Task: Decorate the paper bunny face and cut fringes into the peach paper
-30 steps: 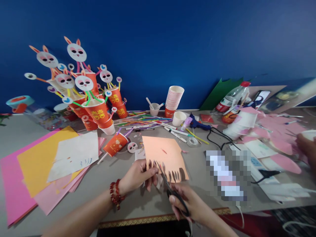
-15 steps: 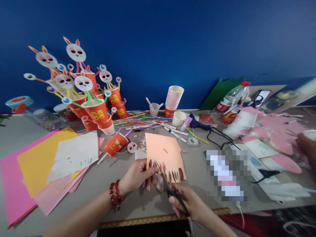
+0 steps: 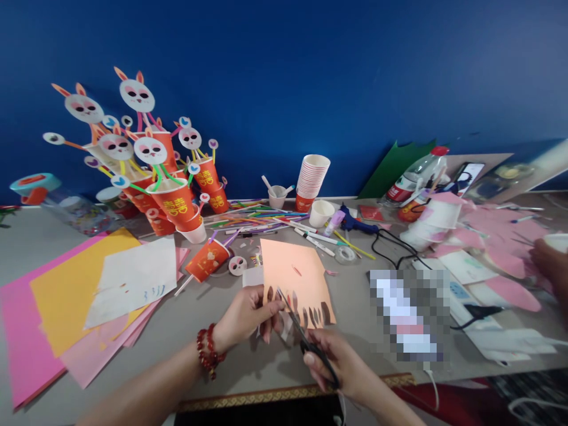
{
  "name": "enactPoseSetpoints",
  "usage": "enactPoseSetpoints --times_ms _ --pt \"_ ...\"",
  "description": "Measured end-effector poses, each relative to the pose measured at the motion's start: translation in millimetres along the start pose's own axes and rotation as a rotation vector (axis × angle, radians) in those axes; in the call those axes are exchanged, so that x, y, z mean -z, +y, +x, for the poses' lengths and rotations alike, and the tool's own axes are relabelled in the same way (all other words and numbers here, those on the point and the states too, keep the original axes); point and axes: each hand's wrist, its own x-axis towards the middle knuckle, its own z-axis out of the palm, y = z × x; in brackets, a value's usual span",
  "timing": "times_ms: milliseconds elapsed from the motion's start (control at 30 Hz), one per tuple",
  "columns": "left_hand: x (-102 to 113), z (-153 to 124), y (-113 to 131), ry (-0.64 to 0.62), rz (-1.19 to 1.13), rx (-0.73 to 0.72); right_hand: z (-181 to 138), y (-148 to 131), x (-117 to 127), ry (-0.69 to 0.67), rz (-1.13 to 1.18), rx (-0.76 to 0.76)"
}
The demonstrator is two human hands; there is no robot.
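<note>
The left hand (image 3: 251, 313) pinches a sheet of peach paper (image 3: 295, 260) at its near left corner, thumb on top and fingers curled beneath. The right hand (image 3: 339, 361) is closed around the black handles of a pair of scissors (image 3: 302, 335), whose blades slant far and left, their tips at the paper's near edge beside the left thumb. The paper sits in the middle of the scene, above the near part of the counter (image 3: 190, 337); a row of narrow, leaf-shaped gaps runs along its near edge, and a small slit marks its middle. A red bead bracelet (image 3: 209, 349) circles the left wrist.

Just left of the paper lies a white face disc (image 3: 238, 265), beside a tilted red cup (image 3: 207, 259) with straws. Farther left, a white sheet (image 3: 137, 275) overlaps a yellow sheet (image 3: 80, 296). Rabbit-faced cup figures (image 3: 173, 204) stand at the far left. Beyond the paper are markers (image 3: 315, 242), a tall stack of paper cups (image 3: 314, 177) and a blue glue gun (image 3: 359, 223). A tape roll (image 3: 346, 255) lies to the right. At the right edge, another person's hand (image 3: 550, 272) is partly visible near a white cup; its grip cannot be told.
</note>
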Motion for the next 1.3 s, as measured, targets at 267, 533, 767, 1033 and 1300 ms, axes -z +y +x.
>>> enactPoseSetpoints --times_ms 267,533,767,1033,1300 --pt "-2 -2 2 -0.001 0.006 0.004 1 -6 -6 0.046 0.037 0.020" --pt "-3 -3 4 0.018 -0.019 -0.010 0 -3 -10 0.006 0.084 -0.032" --pt "-5 -5 3 -0.001 -0.030 -0.023 1 -1 -12 0.026 0.098 -0.065" --pt "-6 -5 3 0.002 -0.014 -0.028 2 -1 -15 0.039 0.139 -0.009" --pt "-7 -5 4 0.008 -0.011 -0.034 2 4 -21 0.102 0.179 0.005"
